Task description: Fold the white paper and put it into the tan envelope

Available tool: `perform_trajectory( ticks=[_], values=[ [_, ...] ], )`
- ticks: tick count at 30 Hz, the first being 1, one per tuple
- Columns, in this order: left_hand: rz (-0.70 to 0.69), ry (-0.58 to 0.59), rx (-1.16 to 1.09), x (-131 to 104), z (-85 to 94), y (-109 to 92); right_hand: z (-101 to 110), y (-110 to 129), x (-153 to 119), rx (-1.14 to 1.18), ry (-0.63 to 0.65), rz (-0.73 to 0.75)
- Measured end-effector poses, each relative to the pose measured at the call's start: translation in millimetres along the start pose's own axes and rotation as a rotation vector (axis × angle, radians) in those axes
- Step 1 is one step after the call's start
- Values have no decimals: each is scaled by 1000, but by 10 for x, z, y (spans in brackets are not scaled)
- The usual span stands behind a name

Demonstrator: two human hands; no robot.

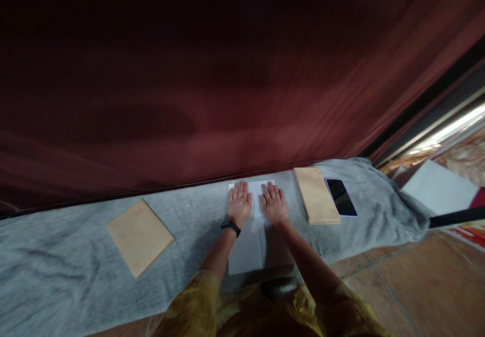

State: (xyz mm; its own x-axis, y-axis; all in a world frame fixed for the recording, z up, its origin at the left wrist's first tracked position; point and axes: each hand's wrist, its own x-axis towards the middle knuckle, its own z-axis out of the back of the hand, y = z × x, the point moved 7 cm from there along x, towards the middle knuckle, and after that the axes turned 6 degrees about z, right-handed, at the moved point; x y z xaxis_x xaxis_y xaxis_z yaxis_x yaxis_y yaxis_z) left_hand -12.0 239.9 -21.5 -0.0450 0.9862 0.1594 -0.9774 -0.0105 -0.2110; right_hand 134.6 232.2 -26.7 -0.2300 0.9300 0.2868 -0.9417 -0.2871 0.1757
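Observation:
White paper (244, 251) lies on the grey cloth in front of me, with a lengthwise line down its middle. My left hand (239, 203) rests flat on its upper left part, fingers apart, a dark band at the wrist. Flat on the upper right part is my right hand (273, 203), its fingers spread. Neither hand grips anything. To the right of my right hand sits a stack of tan envelopes (318, 195), and a phone (342, 197) with a dark screen lies beside it. Further left, tan envelopes (140, 237) lie at a slant.
The grey cloth (68, 261) covers a long narrow surface. A dark red curtain (227, 99) hangs along its far edge. At the right are a dark bar (456, 218), a white panel (441, 188) and tiled floor (424, 281).

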Motion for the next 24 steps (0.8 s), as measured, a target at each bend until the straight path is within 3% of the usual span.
perform_trajectory(
  ticks=[7, 12, 15, 24],
  values=[
    [34, 19, 22, 7, 26, 80, 22, 51, 45, 27, -15, -16],
    [11, 71, 33, 13, 10, 76, -12, 423, 197, 124, 72, 155],
    [12, 92, 47, 14, 13, 90, -34, 542, 247, 125, 93, 178],
    [41, 105, 37, 13, 28, 73, -11, 304, 223, 27, 24, 73]
  ],
)
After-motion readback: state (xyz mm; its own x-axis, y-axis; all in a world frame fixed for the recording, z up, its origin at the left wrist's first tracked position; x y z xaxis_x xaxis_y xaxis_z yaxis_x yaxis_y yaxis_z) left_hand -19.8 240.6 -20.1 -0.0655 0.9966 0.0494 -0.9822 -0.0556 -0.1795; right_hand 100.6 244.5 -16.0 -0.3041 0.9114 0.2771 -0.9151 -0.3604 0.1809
